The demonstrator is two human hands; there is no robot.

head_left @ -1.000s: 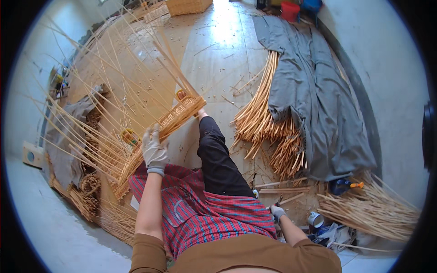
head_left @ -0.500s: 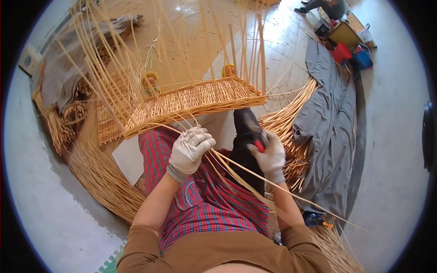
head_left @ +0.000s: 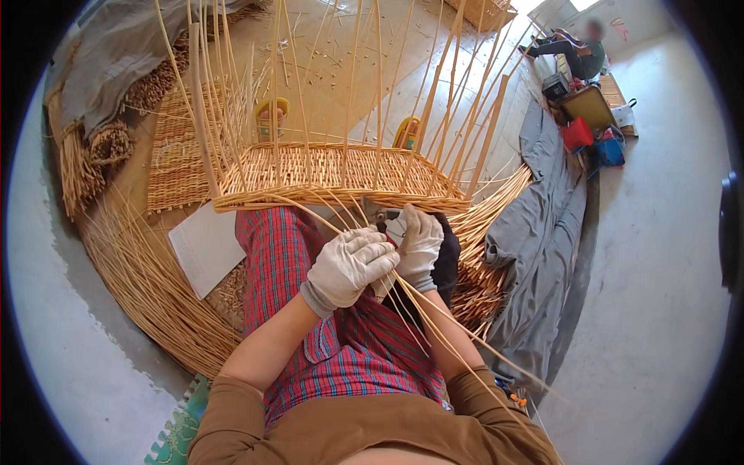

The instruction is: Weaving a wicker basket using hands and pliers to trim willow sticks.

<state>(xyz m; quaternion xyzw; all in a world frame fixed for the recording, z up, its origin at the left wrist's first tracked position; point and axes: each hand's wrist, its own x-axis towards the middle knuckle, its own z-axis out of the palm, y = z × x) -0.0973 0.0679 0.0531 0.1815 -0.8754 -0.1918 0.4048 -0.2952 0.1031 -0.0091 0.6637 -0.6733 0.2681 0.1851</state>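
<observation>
Gathering loose rods (head_left: 411, 288) at the near rim of the basket (head_left: 325, 167) looks like the step in hand, and an even squeeze probably suits it better than a hard one. The left hand (head_left: 353, 267) has its grip closed around the rods, pinching them together, while their long ends trail off to the near right. Just beside it is the right hand (head_left: 418, 246); a dark tool (head_left: 380, 218) shows between the two, but I cannot tell whether the right grip is pinching it. To do this well, I would lay the rods side by side, bend them gradually where they leave the rim so they don't crease, and point the tool away from the left hand.

The basket is a shallow woven tray, its near rim over the apron (head_left: 271, 256), with tall stakes (head_left: 488, 136) standing up along its edges. At the far right, a red bucket (head_left: 576, 134) sits beside a blue container (head_left: 610, 151); what either holds can't be made out. Another woven box (head_left: 484, 12) is cut off at the far edge, its contents hidden
</observation>
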